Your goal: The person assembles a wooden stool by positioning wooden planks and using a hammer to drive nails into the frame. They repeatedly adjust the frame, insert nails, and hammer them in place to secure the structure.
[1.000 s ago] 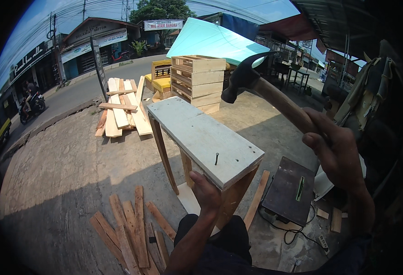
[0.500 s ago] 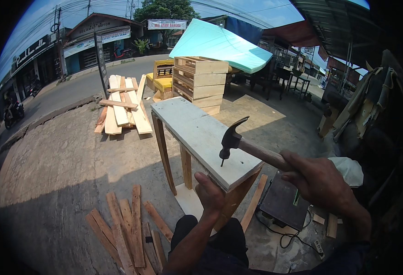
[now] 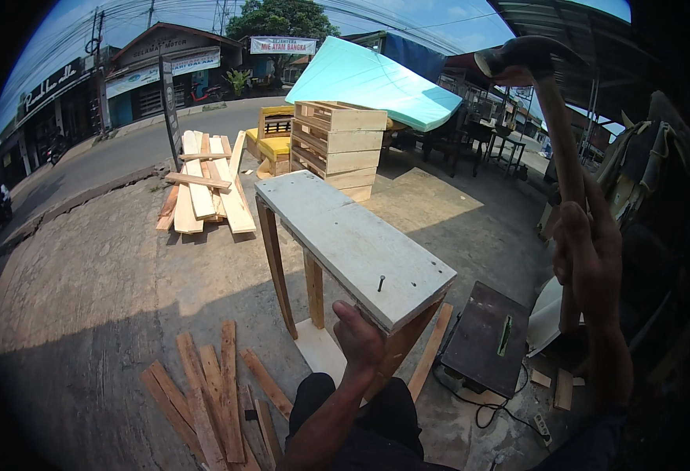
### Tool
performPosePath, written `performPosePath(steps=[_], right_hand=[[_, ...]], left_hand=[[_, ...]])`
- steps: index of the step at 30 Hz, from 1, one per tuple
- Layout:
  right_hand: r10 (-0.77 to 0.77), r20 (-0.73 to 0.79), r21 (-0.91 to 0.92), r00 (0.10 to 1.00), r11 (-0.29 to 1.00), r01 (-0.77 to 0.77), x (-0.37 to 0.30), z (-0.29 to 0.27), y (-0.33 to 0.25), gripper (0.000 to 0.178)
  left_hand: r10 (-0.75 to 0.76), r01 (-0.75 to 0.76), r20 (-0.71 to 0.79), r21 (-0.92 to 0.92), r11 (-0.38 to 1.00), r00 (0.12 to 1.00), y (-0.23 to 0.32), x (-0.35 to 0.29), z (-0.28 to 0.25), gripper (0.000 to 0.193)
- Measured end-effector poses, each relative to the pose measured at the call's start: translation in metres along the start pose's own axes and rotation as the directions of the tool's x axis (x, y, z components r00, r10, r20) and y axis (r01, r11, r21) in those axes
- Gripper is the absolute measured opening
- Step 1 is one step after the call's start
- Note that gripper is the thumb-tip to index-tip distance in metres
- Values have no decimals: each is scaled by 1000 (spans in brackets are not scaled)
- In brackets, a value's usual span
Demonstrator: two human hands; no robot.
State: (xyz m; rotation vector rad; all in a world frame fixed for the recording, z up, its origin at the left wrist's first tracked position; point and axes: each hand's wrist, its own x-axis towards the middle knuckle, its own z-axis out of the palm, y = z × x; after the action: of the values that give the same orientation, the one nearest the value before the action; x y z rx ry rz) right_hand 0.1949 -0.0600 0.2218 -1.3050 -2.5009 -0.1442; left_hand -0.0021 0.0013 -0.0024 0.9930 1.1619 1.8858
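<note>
My right hand (image 3: 594, 255) is wrapped round the wooden handle of a claw hammer (image 3: 563, 141), raised upright at the right with its head high. Below and to the left stands a wooden frame with a whitish-grey board (image 3: 333, 225) on top and brown legs (image 3: 314, 289). A nail (image 3: 381, 282) sticks up from the board near its close end, its head well above the surface. Several small dark nail spots mark the rest of the board. My left hand (image 3: 358, 337) grips the board's near edge, thumb up; its other fingers are mostly hidden.
Loose brown wood strips (image 3: 232, 392) lie at lower left. A dark table with a slotted top (image 3: 482, 345) and a cable stand at right. Farther off are pale planks (image 3: 203, 188), a stacked slatted wooden unit (image 3: 358, 143), a yellow chair (image 3: 278, 147) and a turquoise slab (image 3: 376, 82).
My right hand has lifted the hammer from over the nail, up and to the right. The nail now shows fully. My left hand keeps its place on the board's edge.
</note>
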Motion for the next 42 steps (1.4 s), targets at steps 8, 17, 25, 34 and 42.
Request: performPosePath(steps=[8, 17, 25, 34, 42], right_hand=[[22, -309, 207, 951, 977, 45, 6, -12, -4, 56], [-28, -199, 11, 980, 999, 31, -5, -9, -7, 55], [85, 235, 1, 968, 996, -88, -4, 8, -18, 56], [123, 122, 2, 985, 992, -124, -11, 6, -3, 50], [38, 90, -15, 995, 999, -37, -9, 5, -8, 50]], left_hand=[[-68, 72, 78, -46, 996, 995, -12, 2, -7, 98], [6, -9, -20, -143, 990, 1000, -20, -1, -2, 89], [-26, 17, -55, -155, 988, 998, -11, -3, -4, 85], [-182, 176, -23, -160, 971, 983, -31, -3, -19, 84], [-170, 157, -52, -191, 969, 984, -44, -2, -17, 81]])
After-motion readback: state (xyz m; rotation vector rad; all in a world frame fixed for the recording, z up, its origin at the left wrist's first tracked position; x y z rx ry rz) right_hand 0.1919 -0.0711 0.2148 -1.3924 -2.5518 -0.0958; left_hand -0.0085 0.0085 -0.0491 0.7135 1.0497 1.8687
